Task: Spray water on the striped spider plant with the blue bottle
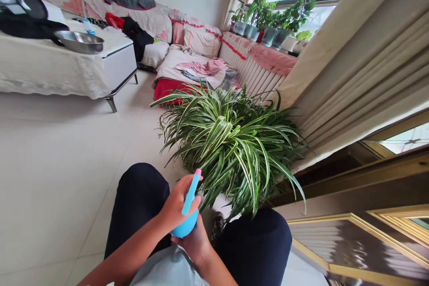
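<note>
Pale tiled floor stretches beside a leafy plant as the left hand curls around the top of a blue spray bottle, the right hand cupping its base.

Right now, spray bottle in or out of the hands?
In: the left hand grips the blue spray bottle near its top, the right hand its lower body.
</note>
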`<action>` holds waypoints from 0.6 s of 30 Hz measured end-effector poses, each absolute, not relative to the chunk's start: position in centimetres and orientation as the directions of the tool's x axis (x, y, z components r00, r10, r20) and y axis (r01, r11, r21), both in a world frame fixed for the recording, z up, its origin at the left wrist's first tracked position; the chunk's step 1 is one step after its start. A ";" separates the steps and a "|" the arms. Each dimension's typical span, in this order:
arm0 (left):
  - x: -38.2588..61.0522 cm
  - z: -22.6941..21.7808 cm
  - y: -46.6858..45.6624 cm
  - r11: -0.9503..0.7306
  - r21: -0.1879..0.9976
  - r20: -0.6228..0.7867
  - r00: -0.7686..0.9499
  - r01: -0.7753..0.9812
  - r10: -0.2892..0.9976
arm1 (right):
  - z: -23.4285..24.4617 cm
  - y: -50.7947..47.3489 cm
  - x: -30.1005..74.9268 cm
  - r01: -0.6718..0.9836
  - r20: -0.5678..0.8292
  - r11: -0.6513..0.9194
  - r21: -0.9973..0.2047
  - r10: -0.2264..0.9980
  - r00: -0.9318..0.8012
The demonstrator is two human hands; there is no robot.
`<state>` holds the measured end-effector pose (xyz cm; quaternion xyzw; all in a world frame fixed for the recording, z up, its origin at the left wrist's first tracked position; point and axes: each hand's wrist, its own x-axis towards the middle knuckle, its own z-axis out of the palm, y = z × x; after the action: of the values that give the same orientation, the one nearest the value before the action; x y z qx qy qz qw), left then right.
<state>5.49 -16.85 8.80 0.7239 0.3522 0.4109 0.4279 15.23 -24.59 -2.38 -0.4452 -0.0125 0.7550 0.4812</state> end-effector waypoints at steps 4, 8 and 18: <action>5.7 9.8 -17.1 -0.301 0.948 0.216 0.490 0.101 0.845 | -1.9 -24.7 14.8 -0.737 -0.632 -0.521 -0.431 0.757 -0.166; 6.8 10.4 -17.7 -0.362 0.922 0.257 0.476 0.140 0.841 | -1.5 -25.0 14.9 -0.767 -0.621 -0.506 -0.394 0.762 -0.184; 7.5 8.7 -17.7 -0.490 0.844 0.427 0.281 0.217 0.859 | -0.8 -25.5 15.6 -0.809 -0.593 -0.471 -0.352 0.780 -0.196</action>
<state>7.52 -17.71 8.74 0.7238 0.3716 0.4704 0.3416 15.60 -25.46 -0.78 -0.3712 0.0190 0.7732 0.5138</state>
